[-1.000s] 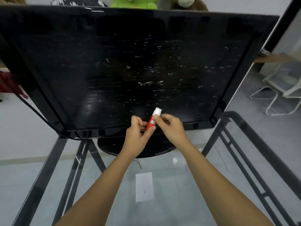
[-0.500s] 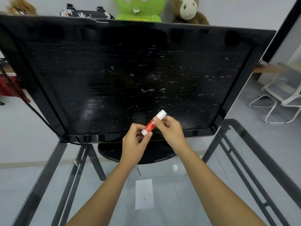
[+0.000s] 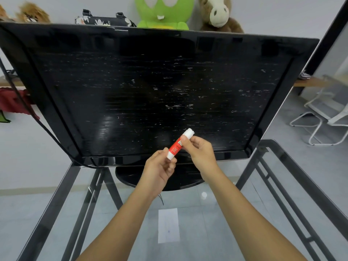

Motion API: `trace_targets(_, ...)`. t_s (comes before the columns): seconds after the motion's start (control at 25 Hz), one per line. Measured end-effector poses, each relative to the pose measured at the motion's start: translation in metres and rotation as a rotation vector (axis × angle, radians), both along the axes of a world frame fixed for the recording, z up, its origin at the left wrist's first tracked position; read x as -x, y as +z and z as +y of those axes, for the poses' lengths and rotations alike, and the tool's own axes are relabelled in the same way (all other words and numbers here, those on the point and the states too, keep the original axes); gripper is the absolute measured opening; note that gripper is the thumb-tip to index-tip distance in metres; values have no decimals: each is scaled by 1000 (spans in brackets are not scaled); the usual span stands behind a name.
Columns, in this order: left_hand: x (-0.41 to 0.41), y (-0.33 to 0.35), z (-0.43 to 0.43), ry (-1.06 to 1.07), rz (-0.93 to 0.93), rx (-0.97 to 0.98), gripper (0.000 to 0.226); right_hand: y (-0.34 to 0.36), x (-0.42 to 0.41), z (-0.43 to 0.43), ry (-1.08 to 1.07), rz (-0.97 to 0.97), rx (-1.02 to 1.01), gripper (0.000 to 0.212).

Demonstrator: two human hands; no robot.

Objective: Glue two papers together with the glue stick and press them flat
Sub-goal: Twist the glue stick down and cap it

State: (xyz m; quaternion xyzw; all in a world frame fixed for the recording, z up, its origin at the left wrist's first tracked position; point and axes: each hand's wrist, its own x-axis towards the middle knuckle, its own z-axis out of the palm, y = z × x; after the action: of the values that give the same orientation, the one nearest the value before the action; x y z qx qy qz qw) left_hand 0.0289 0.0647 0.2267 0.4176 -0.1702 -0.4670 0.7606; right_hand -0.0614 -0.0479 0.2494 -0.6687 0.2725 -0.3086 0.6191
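A red and white glue stick (image 3: 178, 145) is held in the air in front of the screen, tilted with its white top end up to the right. My left hand (image 3: 160, 169) pinches its lower white end. My right hand (image 3: 200, 149) grips its upper part with thumb and fingers. A small white paper (image 3: 168, 225) lies flat on the glass table (image 3: 216, 228) below, between my forearms. A small white round piece (image 3: 204, 194), possibly the cap, lies on the glass to the right.
A large black monitor (image 3: 150, 91) on a round stand (image 3: 131, 178) fills the view behind my hands. Plush toys (image 3: 165, 12) and a dark bag (image 3: 103, 20) sit behind it. The table's black metal frame (image 3: 293, 178) runs along both sides. White chairs (image 3: 323, 117) stand at the right.
The glue stick has tilted further to the right. My left hand slid from its red body down to its lower end. The view has tipped up, showing more behind the monitor.
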Motion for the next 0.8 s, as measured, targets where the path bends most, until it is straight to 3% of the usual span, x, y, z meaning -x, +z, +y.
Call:
trace_targets(0.04, -2, 4, 0, -81, 210, -25, 24, -1, 0, 2, 5, 1, 2, 22)
trace_targets(0.12, -6, 7, 0, -156, 320, -112, 23, -3, 0, 4, -11, 1, -3, 22)
trace_targets(0.2, -6, 5, 2, -126, 150, -136, 27, -6, 2, 4, -45, -14, -32, 24)
trace_targets(0.36, -2, -6, 5, 66, -419, -130, 20, -8, 4, 5, -67, -23, -54, 25)
trace_targets(0.4, -2, -7, 4, 68, -448, -140, 22, -8, 4, 5, -63, -20, -54, 25)
trace_targets(0.44, -3, -5, 3, 41, -363, -150, 25, -7, 4, 6, -58, -18, -51, 25)
trace_targets(0.56, -8, 9, 2, -187, 158, -233, 30, -7, 4, 5, -41, -2, -20, 22)
trace_targets(0.64, -11, 14, 2, -276, 177, -358, 39, -6, 4, 5, -27, 7, 1, 21)
trace_targets(0.8, -8, 13, -2, -192, -16, -565, 55, -12, 1, 9, -16, 16, -6, 23)
